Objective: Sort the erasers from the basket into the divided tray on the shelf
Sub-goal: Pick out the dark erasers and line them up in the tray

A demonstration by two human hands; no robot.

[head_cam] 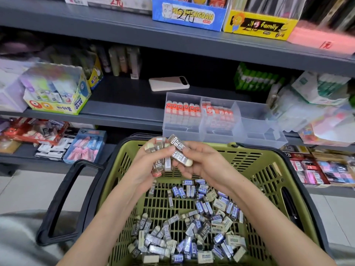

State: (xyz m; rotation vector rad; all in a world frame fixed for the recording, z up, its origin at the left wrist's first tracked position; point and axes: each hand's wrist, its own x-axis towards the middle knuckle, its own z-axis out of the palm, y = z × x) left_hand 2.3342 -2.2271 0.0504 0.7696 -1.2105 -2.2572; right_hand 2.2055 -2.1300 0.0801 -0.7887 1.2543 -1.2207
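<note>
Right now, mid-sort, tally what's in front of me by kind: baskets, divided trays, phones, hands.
Green basket: 1
Divided tray: 1
Phone on the shelf: 1
Hands: 2, left hand and right hand, both gripping erasers
Total: 5

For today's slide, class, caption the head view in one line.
Both hands gather 2B erasers above the green basket, before the divided tray.
</note>
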